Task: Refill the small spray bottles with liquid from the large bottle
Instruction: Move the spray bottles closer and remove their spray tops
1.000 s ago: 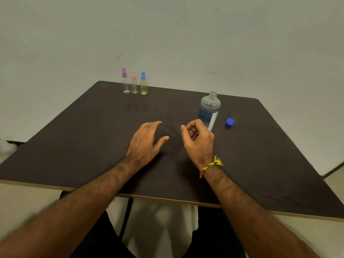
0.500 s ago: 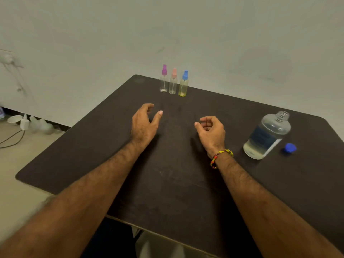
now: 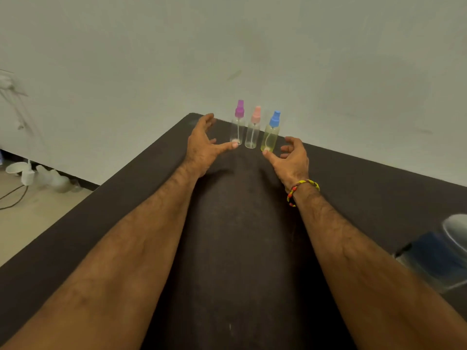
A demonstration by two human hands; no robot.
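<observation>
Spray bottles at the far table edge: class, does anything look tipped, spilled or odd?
Nothing stands out. The purple-capped bottle, pink-capped bottle and blue-capped bottle stand upright, capped, in a row; no spill shows on the table.

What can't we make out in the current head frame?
- large bottle: blurred, cut by right edge; liquid level and neck unreadable.
- Blue cap: out of view.
- purple-capped bottle base: left hand thumb overlaps it; contact unclear.
- right hand: fingers partly hidden behind the hand.
</observation>
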